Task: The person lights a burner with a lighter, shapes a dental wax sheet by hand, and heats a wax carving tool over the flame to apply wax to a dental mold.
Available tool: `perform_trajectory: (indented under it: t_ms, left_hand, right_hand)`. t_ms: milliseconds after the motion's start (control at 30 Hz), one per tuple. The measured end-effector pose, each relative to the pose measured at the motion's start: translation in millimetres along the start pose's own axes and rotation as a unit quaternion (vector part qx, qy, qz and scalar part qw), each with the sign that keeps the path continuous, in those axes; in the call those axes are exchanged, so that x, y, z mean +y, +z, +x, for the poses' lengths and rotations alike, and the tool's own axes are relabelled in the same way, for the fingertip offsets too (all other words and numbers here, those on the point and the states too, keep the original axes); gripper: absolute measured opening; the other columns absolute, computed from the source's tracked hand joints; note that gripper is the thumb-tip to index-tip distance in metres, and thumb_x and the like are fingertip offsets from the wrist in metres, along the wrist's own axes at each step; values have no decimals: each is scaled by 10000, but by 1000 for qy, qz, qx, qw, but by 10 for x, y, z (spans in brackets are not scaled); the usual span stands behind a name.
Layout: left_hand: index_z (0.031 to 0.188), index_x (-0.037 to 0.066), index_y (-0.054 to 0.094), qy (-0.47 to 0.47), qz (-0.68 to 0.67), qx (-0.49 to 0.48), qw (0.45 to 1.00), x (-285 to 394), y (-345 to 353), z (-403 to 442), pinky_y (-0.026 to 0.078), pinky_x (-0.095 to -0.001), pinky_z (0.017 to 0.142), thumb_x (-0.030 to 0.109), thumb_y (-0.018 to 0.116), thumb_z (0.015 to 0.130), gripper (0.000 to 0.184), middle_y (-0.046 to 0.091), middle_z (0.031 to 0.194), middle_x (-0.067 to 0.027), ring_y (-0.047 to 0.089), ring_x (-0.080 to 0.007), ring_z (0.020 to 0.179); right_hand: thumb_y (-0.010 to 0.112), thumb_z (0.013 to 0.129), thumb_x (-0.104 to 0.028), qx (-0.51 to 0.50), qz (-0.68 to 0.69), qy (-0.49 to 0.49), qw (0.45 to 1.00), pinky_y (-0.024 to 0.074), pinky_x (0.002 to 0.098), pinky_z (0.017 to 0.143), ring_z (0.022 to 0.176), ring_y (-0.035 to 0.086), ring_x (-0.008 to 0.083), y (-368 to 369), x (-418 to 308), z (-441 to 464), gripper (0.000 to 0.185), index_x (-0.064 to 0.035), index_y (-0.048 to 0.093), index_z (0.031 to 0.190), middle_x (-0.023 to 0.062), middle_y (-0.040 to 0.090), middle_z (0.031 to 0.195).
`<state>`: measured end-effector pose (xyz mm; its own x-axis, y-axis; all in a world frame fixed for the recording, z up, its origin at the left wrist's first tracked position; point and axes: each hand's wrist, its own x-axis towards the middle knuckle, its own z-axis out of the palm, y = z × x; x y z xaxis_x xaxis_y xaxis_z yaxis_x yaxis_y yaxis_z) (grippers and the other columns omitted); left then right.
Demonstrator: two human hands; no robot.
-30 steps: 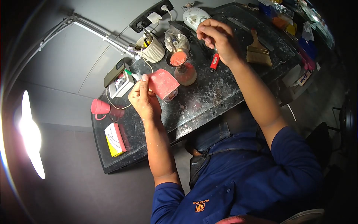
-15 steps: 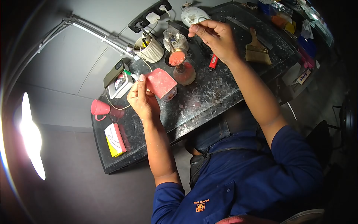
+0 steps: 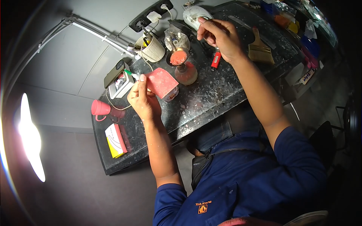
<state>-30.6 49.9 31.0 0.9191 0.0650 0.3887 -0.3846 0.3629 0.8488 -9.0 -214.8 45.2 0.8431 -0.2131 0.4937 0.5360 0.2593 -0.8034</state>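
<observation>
My left hand (image 3: 145,101) pinches the edge of a square pink sheet (image 3: 162,83) between thumb and fingers. The sheet hangs over the table, in front of a clear jar (image 3: 171,94) that it partly covers. Just beyond stands a glass burner (image 3: 186,74) with a dish of pink material (image 3: 178,57) at its top. My right hand (image 3: 218,37) is raised near a white rounded device (image 3: 196,16), its fingers curled and thumb near the index finger. Whether something small is between them is too small to tell. A red lighter (image 3: 216,60) lies below that hand.
Along the back are a white woven cup of tools (image 3: 154,51), a power strip (image 3: 151,16) and a phone (image 3: 114,73) on a white box. At left are a pink mug (image 3: 101,108) and a yellow-white box (image 3: 116,141). A wide brush (image 3: 260,52) lies at right.
My right hand first shifted left, then its fingers curled in and moved slightly back right. My left hand has moved slightly left with the pink sheet still held.
</observation>
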Motion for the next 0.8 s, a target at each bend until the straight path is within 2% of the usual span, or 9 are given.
perform_trajectory:
  t_ms: [233, 300, 333, 400, 433, 500, 600, 800]
  left_hand:
    - [765, 19, 658, 7, -9, -19, 1000, 17, 7, -4, 312, -206, 521, 104, 636, 978, 230, 599, 692, 15, 460, -28, 565]
    - [764, 20, 658, 8, -6, -5, 1000, 12, 40, -4, 311, -206, 520, 105, 635, 978, 232, 598, 691, 15, 460, -28, 565]
    - [762, 20, 658, 8, -3, 9, 1000, 17, 60, -6, 310, -207, 518, 105, 635, 978, 234, 598, 689, 15, 461, -28, 565]
    - [759, 20, 658, 7, -4, 5, 1000, 33, 71, -13, 298, -207, 513, 107, 637, 977, 236, 593, 683, 18, 450, -25, 560]
    - [756, 21, 659, 4, -5, 0, 1000, 37, 71, -19, 285, -207, 508, 108, 638, 976, 237, 589, 676, 22, 439, -22, 555]
    - [757, 21, 661, 6, -1, 1, 1000, 10, 29, -2, 275, -208, 505, 109, 640, 975, 237, 586, 673, 24, 429, -21, 550]
    - [758, 21, 666, 6, 5, 3, 1000, 7, 31, 1, 261, -210, 499, 112, 644, 972, 233, 579, 667, 29, 414, -21, 542]
    - [767, 23, 673, -1, 7, 1, 1000, -7, 6, -3, 277, -205, 497, 122, 649, 970, 227, 601, 677, 19, 437, -24, 539]
  right_hand:
    - [622, 981, -282, 9, -9, 20, 1000, 312, 190, 492, 537, 434, 33, -37, 30, 24, 339, -65, 638, 720, 18, 611, 670]
    - [622, 980, -247, 20, -12, 5, 1000, 346, 189, 519, 566, 455, 39, -6, -29, 30, 245, -51, 676, 844, 23, 635, 742]
    - [622, 980, -247, 20, -12, 5, 1000, 346, 189, 519, 566, 455, 39, 69, -58, 37, 245, -51, 676, 844, 23, 635, 742]
    - [603, 991, -194, 136, 7, -92, 986, 387, 188, 563, 616, 480, 41, 268, -91, 53, 184, -32, 686, 1020, 23, 651, 825]
    - [603, 991, -194, 136, 7, -92, 986, 387, 188, 563, 616, 480, 41, 226, -73, 54, 184, -32, 686, 1020, 23, 651, 825]
    - [589, 1001, -153, 56, 19, -49, 997, 412, 188, 599, 660, 493, 43, 35, 14, 74, 204, -21, 669, 1134, 21, 647, 861]
    - [589, 1005, -147, 4, -9, -4, 1000, 403, 188, 588, 655, 480, 41, -178, 196, 119, 188, -22, 678, 1114, 14, 639, 852]
    - [604, 1005, -178, 4, -38, -25, 999, 378, 181, 572, 633, 445, 32, -197, 256, 122, 190, -27, 692, 1080, 8, 631, 827]
